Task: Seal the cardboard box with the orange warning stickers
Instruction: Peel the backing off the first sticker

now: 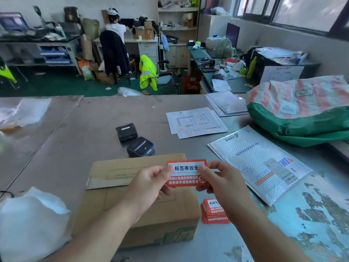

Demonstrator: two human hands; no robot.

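Note:
A brown cardboard box [105,195] lies on the metal table in front of me, its top flaps folded down with a seam across the lid. Above its right half I hold one orange warning sticker [186,173] with white and black lettering. My left hand [149,183] pinches the sticker's left edge and my right hand [221,183] pinches its right edge. A small stack of the same orange stickers [211,212] rests on the table just right of the box, partly hidden by my right forearm.
Two black portable printers [126,131] [140,147] sit beyond the box. A white bubble mailer [260,163] lies to the right, paper forms [194,121] farther back, a green and pink sack [302,114] at the far right. White foam wrap [32,222] lies at the left.

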